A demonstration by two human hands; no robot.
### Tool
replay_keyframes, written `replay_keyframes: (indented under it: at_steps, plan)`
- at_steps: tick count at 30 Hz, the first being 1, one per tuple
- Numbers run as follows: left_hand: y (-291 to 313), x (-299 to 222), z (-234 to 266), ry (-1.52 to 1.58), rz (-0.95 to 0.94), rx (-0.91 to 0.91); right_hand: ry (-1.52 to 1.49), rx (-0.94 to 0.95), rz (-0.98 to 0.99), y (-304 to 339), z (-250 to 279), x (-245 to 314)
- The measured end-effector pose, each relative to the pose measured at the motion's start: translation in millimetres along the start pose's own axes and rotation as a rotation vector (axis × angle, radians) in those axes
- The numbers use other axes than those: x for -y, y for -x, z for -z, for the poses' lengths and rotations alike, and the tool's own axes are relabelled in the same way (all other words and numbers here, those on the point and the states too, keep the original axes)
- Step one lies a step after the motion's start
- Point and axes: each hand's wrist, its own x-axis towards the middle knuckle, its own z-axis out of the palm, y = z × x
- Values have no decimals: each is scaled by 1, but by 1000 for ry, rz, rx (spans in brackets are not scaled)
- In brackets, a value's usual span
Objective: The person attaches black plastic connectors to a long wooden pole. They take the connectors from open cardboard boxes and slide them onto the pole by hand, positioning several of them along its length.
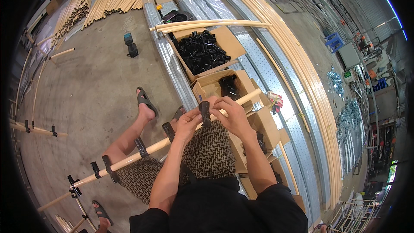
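Note:
A long cream pipe (158, 146) lies slantwise across my lap. My left hand (188, 126) and my right hand (233, 116) are both closed at a black pipe joint (206, 114) fitted on it, the left fingers on one side and the right fingers on the other. Their fingertips partly hide the joint. Farther left along the same pipe sit several more black joints, among them one beside my left hand (168, 132), another joint (140, 147) and a joint near my knee (111, 169). At its lower left, the pipe meets a cluster of black joints (74, 182) and other pipes.
An open cardboard box (235, 46) full of black joints (200, 51) stands ahead, with a second box (206, 82) nearer. A cordless power tool (130, 45) rests on the concrete floor. Metal channels (276, 86) and cream pipes (297, 56) run along the right. Pipe frames (39, 127) stand left.

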Motion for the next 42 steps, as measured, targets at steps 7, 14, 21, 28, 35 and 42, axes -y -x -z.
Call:
replay_keyframes:
  at_steps: [7, 14, 21, 28, 35, 42]
  plan:
    - [-1, 2, 2, -2, 9, -9, -64, -17, -10, 1, -14, -2]
    - [-1, -1, 0, -21, 20, 1, -148, -18, -70, 2, -6, 1]
    - [-7, 19, 20, -114, 4, 38, -279, 108, -495, 7, -23, -11]
    - [-6, 8, 7, -206, -14, 31, -605, 30, -681, 15, -35, -16]
    - [0, -12, -13, -411, -27, 182, -735, -93, -674, 21, -39, -25]
    - [-2, -8, -8, -374, -58, 164, -840, -42, -675, 26, -43, -33]
